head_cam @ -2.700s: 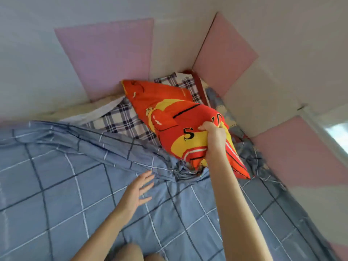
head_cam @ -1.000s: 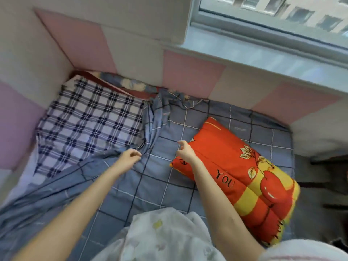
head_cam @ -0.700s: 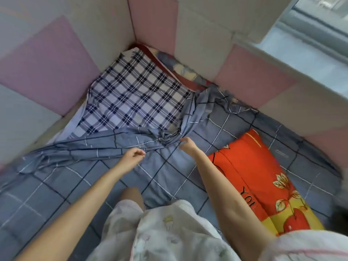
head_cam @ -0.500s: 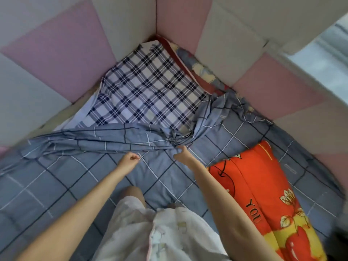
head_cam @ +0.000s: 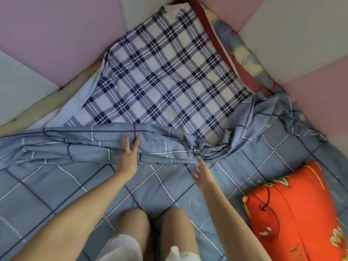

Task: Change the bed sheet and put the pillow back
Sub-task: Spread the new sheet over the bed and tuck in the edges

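A grey-blue checked bed sheet (head_cam: 56, 185) covers the near part of the bed, its far edge bunched into a ridge across the middle. Beyond the ridge a white and navy plaid sheet (head_cam: 165, 76) lies bare up to the corner. My left hand (head_cam: 129, 157) lies flat on the bunched ridge with straight fingers. My right hand (head_cam: 202, 171) reaches toward the crumpled knot of the ridge, fingers spread and holding nothing. The red-orange pillow (head_cam: 293, 211) with yellow print lies on the grey-blue sheet at the right, apart from both hands.
Padded pink and grey wall panels (head_cam: 56, 34) close the bed on the left and far right. A dark red and patterned blue layer (head_cam: 243, 61) shows along the right edge of the plaid sheet. My bare knees (head_cam: 156, 227) rest on the sheet near me.
The pillow went from my right hand at the corner to lying at the right. Both hands, curled at the bunched edge before, now have straight fingers; the view has moved closer.
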`<state>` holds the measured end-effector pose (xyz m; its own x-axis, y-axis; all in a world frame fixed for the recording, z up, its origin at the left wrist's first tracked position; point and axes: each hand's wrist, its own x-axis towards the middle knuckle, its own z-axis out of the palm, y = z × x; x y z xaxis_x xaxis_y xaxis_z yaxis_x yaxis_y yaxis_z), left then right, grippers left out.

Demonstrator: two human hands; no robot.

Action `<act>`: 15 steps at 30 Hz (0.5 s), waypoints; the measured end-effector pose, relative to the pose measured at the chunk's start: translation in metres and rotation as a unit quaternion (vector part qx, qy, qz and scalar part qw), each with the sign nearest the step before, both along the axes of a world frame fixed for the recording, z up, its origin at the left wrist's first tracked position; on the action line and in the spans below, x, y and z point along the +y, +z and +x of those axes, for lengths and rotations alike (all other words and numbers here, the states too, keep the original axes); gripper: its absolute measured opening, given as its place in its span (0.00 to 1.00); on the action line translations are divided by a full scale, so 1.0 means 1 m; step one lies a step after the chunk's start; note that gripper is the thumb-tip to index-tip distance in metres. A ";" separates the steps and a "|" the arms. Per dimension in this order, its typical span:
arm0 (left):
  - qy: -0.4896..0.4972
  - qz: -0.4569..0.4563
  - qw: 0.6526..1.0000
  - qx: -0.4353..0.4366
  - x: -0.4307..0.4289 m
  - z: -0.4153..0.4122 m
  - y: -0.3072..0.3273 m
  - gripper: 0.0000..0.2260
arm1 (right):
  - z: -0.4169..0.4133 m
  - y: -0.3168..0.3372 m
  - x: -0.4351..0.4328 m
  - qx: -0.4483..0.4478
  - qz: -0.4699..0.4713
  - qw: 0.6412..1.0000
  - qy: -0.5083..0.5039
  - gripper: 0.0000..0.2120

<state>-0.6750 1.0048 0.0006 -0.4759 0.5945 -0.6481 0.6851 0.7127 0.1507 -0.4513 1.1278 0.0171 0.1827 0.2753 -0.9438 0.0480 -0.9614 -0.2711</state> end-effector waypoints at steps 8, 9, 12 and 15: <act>0.229 0.262 0.937 0.040 0.067 -0.090 -0.044 0.04 | -0.082 -0.030 0.125 -0.032 0.145 0.985 0.084 0.08; 0.253 0.295 0.920 0.054 0.083 -0.113 -0.038 0.04 | -0.103 -0.022 0.153 0.005 0.192 0.975 0.114 0.11; 0.276 0.359 0.886 0.097 0.117 -0.175 -0.028 0.06 | -0.165 0.006 0.230 0.062 0.327 0.912 0.238 0.22; 0.311 0.348 0.881 0.071 0.124 -0.198 -0.030 0.21 | -0.217 0.025 0.277 0.061 0.394 0.849 0.346 0.27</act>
